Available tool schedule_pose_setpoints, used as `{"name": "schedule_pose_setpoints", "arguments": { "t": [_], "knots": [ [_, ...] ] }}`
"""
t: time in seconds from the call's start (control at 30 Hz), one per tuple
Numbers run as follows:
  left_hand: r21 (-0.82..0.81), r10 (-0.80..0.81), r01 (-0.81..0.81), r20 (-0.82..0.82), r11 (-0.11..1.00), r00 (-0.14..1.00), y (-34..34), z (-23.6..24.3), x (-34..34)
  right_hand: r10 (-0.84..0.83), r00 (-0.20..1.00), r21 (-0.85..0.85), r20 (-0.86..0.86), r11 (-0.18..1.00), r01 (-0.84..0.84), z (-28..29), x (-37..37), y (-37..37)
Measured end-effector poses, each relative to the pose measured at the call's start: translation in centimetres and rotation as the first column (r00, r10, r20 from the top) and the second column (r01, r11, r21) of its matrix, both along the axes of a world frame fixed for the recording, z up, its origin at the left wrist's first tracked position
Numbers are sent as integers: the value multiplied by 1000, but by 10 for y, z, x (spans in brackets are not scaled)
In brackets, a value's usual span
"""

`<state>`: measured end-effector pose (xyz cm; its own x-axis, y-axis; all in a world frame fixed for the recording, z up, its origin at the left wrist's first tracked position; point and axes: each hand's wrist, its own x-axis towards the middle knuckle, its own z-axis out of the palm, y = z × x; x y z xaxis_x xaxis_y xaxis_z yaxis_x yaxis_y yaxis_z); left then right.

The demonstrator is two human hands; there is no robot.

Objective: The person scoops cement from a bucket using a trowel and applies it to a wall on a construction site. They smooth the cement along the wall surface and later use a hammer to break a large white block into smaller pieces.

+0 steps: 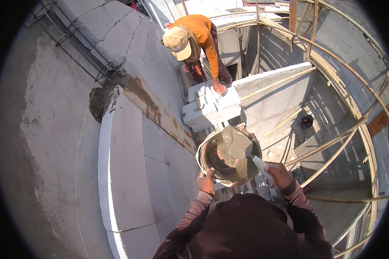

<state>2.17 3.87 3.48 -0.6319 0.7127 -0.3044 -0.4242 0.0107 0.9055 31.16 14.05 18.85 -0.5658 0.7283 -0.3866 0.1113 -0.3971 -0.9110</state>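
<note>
A bucket of wet grey mortar sits in front of me at the lower middle. My left hand is closed on its left rim. My right hand grips the pale handle of a tool, probably a trowel, whose tip is in the mortar at the bucket's right side; its blade is mostly hidden. Just beyond the bucket, white blocks are stacked.
A co-worker in orange bends over the blocks, one hand on top. Block walls rise on my left, with steel bars above. A half-height wall crosses behind. Bamboo scaffolding curves along the right, over a drop.
</note>
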Motion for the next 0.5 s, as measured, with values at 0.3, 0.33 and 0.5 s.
{"name": "schedule_pose_setpoints", "arguments": {
  "t": [0.3,0.33,0.5],
  "knots": [
    [-72,226,-235,-114,969,967,-69,-62,-3,323,934,247,-153,928,-280,130,-174,73],
    [-88,232,-242,-114,966,966,-74,-73,-2,305,931,157,-201,948,-276,156,-202,67],
    [-8,274,-275,-71,961,959,-67,-100,3,493,870,388,-14,805,-450,231,-394,83]
  ]
}}
